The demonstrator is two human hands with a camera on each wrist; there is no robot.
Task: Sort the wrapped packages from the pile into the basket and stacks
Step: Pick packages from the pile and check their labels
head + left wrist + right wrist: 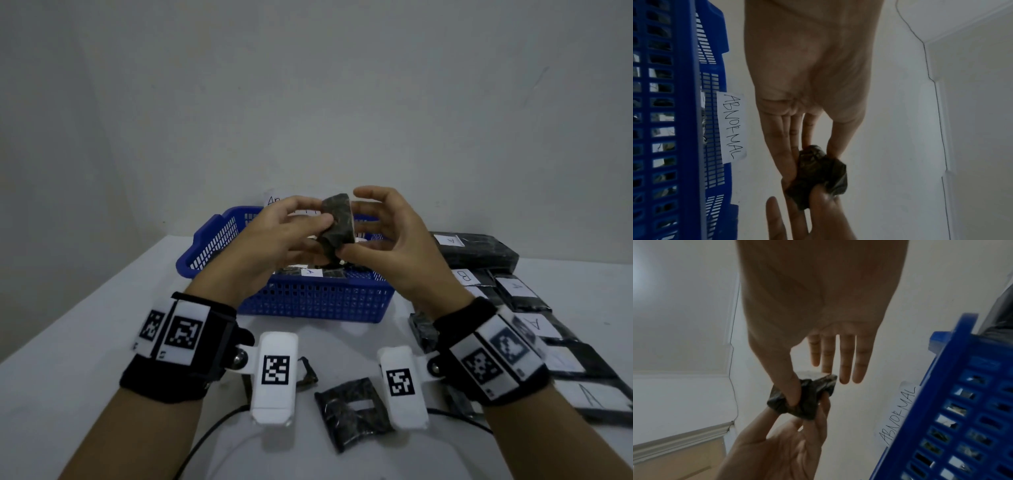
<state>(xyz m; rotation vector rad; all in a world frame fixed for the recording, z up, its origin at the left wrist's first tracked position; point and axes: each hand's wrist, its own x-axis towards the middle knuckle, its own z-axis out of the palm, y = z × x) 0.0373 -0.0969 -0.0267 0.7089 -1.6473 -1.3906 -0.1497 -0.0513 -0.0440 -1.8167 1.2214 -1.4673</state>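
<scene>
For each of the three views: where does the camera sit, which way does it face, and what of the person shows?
Head: looks forward and down at table, basket; both forearms show.
Left wrist: along left hand to package.
Right wrist: along right hand; thumb presses package.
Both wrist views share the package, the other hand, the ABNORMAL label.

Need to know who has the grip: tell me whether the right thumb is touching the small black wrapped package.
Touching. The right wrist view shows the right hand's thumb pressed onto the small black wrapped package, denting the wrap; the other fingers stay straight.
</scene>
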